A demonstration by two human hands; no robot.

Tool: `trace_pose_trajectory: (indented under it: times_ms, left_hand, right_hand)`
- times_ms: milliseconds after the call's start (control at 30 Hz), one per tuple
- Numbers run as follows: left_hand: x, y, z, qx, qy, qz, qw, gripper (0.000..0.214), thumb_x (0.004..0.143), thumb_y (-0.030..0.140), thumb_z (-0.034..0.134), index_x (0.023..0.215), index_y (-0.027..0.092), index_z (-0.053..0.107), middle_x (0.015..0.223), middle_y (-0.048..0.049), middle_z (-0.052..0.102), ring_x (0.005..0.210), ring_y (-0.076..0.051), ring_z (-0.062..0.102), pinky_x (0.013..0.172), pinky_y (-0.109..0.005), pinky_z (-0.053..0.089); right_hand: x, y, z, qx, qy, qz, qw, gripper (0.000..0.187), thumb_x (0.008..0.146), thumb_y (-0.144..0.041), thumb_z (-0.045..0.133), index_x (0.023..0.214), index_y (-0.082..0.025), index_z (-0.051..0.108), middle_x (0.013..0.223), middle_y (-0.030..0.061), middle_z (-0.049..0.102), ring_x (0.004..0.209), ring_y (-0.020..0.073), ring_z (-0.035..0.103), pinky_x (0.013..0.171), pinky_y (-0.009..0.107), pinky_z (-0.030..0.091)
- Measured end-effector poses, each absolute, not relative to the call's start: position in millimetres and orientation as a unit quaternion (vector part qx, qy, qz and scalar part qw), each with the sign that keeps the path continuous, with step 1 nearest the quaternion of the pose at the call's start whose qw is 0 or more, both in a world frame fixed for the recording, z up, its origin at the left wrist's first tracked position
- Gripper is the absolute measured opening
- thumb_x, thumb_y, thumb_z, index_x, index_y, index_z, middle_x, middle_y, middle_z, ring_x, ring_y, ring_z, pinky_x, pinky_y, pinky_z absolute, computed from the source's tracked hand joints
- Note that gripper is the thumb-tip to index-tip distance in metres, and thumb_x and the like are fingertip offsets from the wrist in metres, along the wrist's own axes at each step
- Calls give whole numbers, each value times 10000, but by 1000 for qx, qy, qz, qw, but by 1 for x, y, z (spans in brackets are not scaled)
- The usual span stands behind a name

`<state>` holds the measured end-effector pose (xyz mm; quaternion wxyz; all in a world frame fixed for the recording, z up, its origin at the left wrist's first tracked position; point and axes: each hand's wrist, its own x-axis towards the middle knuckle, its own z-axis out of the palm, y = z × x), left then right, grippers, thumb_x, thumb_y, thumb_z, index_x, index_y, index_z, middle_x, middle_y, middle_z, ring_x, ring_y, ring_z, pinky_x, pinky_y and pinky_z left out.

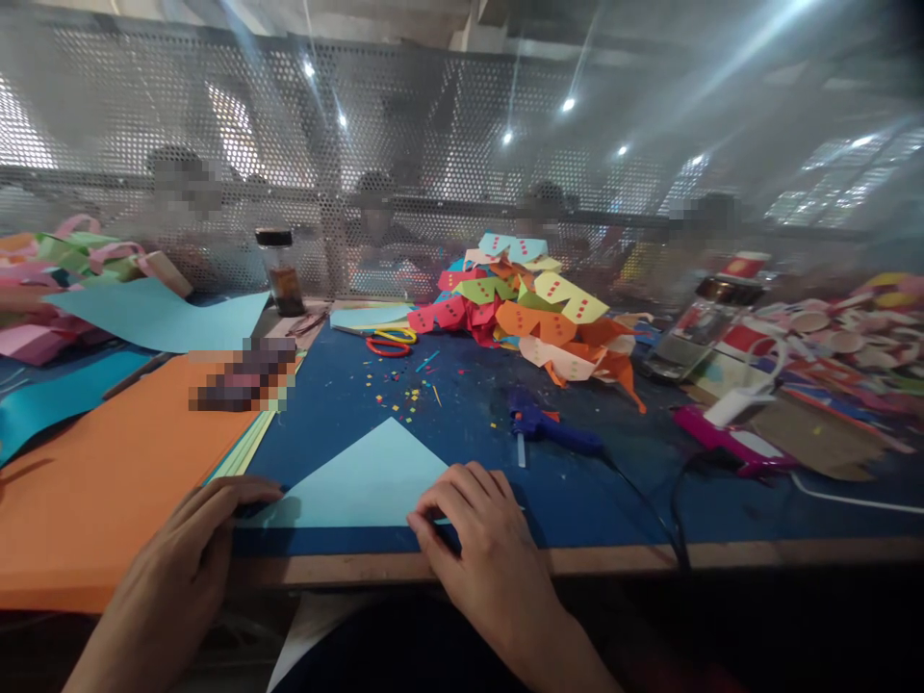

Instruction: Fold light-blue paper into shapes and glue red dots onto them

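Observation:
A light blue sheet of paper (368, 481), folded into a triangle, lies near the table's front edge with its point away from me. My left hand (192, 544) is at its left corner, fingers over the paper and thumb lower down. At the right corner, my right hand (476, 529) has its fingers curled, with thumb and index finger close together at the lower edge. The far right tip of the sheet is mostly hidden under that hand. Beyond the paper lie tiny coloured scraps (411, 395) and scissors (391, 342) with red and yellow handles.
A blue glue gun (552, 426) and its cord lie right of the paper. Folded coloured paper pieces (541, 313) are heaped behind. Orange sheets (122, 462) cover the left side, with a blurred dark object on them. Jars (287, 274) and a magenta device (732, 443) stand farther out.

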<state>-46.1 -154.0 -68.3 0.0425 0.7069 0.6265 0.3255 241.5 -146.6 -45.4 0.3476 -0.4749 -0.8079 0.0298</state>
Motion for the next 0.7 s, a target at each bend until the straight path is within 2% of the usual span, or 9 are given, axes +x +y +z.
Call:
trace_pose_trajectory:
  times_ms: [167, 267, 367, 500, 567, 700]
  left_hand:
    - [-51, -158, -73, 714, 611, 339, 45, 324, 929, 268, 356, 1082, 324, 636, 1156, -17, 710, 1096, -250, 683, 904, -418, 584]
    - [-52, -161, -72, 718, 606, 339, 39, 290, 968, 344, 388, 1133, 322, 625, 1209, -24, 694, 1133, -253, 661, 918, -391, 575]
    - [-48, -158, -66, 761, 560, 327, 13, 257, 943, 443, 506, 1132, 358, 658, 1218, -2, 697, 1122, -240, 665, 904, -338, 582]
    - [-37, -148, -59, 831, 477, 285, 8, 234, 888, 469, 618, 1092, 403, 711, 1156, 35, 736, 1021, -203, 713, 825, -248, 603]
    - [-31, -143, -56, 829, 486, 275, 30, 221, 901, 458, 603, 1073, 386, 721, 1147, 26, 738, 1019, -203, 712, 849, -248, 595]
    - [-23, -138, -50, 834, 481, 258, 83, 181, 929, 429, 565, 910, 355, 729, 1066, 17, 744, 961, -188, 711, 828, -230, 580]
  right_hand:
    - [242, -148, -46, -472, -809, 28, 351, 142, 876, -108, 642, 804, -210, 573, 833, -12, 618, 820, 191, 535, 750, 354, 351]
    - [248, -151, -43, -454, -814, 37, 359, 133, 895, -100, 625, 836, -211, 581, 851, -10, 626, 826, 189, 542, 762, 353, 358]
    - [258, -151, -37, -443, -822, 46, 356, 123, 895, -108, 655, 905, -218, 602, 902, -8, 643, 870, 196, 551, 793, 358, 366]
    - [270, -146, -32, -448, -835, 69, 311, 204, 816, -134, 774, 918, -235, 628, 934, -18, 646, 909, 203, 564, 808, 352, 378]
    - [273, -141, -30, -444, -842, 83, 295, 210, 800, -125, 789, 878, -232, 625, 918, -27, 641, 899, 190, 570, 804, 339, 384]
    - [274, -131, -27, -427, -858, 95, 269, 209, 803, -139, 791, 817, -228, 603, 887, -45, 648, 874, 171, 577, 783, 321, 385]
